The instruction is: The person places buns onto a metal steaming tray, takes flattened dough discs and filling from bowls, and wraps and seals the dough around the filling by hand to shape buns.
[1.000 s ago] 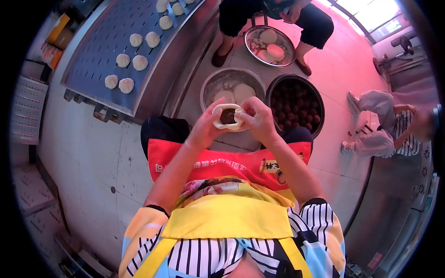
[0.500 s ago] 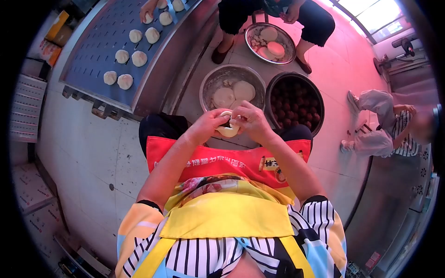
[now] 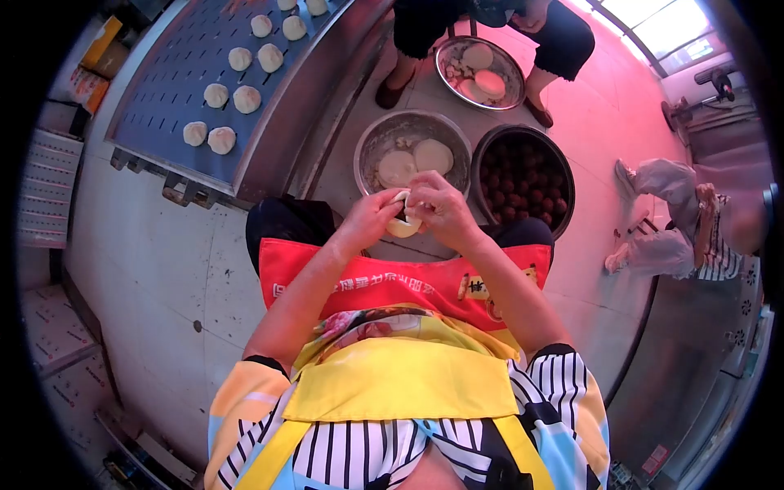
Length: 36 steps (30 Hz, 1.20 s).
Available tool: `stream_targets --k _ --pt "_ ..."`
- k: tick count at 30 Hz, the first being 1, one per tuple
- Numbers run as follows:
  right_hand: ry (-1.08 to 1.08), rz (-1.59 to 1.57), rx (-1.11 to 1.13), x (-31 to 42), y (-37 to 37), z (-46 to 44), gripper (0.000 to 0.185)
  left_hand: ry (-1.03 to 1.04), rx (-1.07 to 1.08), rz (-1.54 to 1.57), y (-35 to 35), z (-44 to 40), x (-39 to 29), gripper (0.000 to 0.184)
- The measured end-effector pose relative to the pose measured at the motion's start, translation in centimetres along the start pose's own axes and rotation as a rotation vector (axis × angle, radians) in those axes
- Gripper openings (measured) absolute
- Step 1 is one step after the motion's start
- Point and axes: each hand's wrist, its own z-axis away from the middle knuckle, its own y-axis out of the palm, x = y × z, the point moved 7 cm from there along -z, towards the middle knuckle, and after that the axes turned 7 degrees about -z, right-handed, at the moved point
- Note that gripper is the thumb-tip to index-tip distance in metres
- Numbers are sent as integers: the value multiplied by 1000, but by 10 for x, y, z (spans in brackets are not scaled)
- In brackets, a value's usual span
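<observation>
Above my lap, a bun (image 3: 402, 228) of pale dough with dark filling showing in its opening is held between both hands. My left hand (image 3: 369, 217) is closed round its left side. The fingers of my right hand (image 3: 442, 207) pinch the dough's edge at the upper right. Just beyond my hands stands a metal bowl (image 3: 366, 149) with flat dough rounds (image 3: 433, 157) in it. To its right is a dark tub (image 3: 482, 152) full of brown filling balls (image 3: 523, 181).
At the upper left, a perforated metal tray table (image 3: 167, 102) bears several shaped buns (image 3: 247, 99). Opposite me a person sits behind another bowl (image 3: 521, 100) of dough rounds. Another person (image 3: 665, 188) sits at the right. A fan (image 3: 714, 80) stands beyond.
The bun's opening looks narrower, with less dark filling showing. My hands stay close together on it. The other person's hand at the tray has drawn back out of view.
</observation>
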Motion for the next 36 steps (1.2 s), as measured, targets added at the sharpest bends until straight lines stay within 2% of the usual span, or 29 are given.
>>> stream_targets --k 1,4,7,10,13,16,19,22,25,28,31,34,35,36 --pt "-76 -1 -1 3 1 1 6 22 22 -120 -1 -2 -4 32" --pt "125 -58 -18 -9 0 2 9 10 -67 -151 -8 -10 2 35" --pt "179 7 -238 -10 -15 -4 13 -252 -317 673 2 8 -10 38" --pt "180 -38 -299 -7 -7 -6 18 -102 -232 829 16 -2 1 39" --pt "292 -204 -165 12 -9 -4 22 -111 -190 803 9 3 0 32" --pt "322 -105 -92 3 -11 0 19 -142 -143 761 5 7 -10 32" --pt "108 -17 -22 3 -6 -1 14 -143 -45 620 6 7 -12 32" --pt "25 -121 -109 17 -11 -2 10 -141 44 524 3 6 -17 34" --pt "-69 36 -68 10 -7 -3 9 -138 114 386 2 3 -19 37" --pt "251 -127 -207 -11 -21 -2 12 -89 -9 559 -9 10 -32 44" --pt "355 -314 -322 -26 -21 -6 13 41 -193 968 10 -1 -13 48" --pt "293 -225 -242 -17 -10 -9 15 88 -267 928 11 0 -10 45" --pt "244 -8 -177 -6 -13 -8 15 63 -244 901 12 -1 -5 44" --pt "237 -57 -145 -1 -12 -6 15 41 -220 872 11 -3 -1 43"
